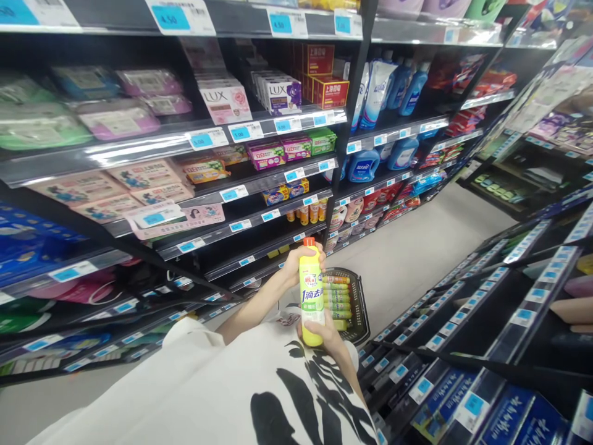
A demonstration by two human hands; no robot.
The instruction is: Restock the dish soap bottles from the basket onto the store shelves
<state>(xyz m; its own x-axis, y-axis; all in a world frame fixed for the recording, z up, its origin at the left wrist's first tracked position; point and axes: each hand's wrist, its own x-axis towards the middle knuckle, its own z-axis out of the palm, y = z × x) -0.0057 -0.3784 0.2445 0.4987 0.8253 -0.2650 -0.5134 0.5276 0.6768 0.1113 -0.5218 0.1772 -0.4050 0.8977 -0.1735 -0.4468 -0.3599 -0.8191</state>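
A yellow dish soap bottle (310, 309) with a red cap is held upright in front of my shirt, its printed label facing up at me. Around its upper part, just below the cap, my left hand (296, 262) is closed. My right hand (327, 332) grips the same bottle near its base, thumb across the front. Directly beyond the bottle is a black shopping basket (362, 306), partly hidden by the bottle and my hands. Several green-and-yellow packages (338, 296) lie side by side in it, with an orange one at the far end.
On the left, a tall shelf (259, 176) carries boxed soaps, including LUX boxes (225, 102), and blue detergent bottles (364, 165) farther along. Another shelf (491, 309) with price tags runs close on the right. Grey floor (417, 241) stretches between them.
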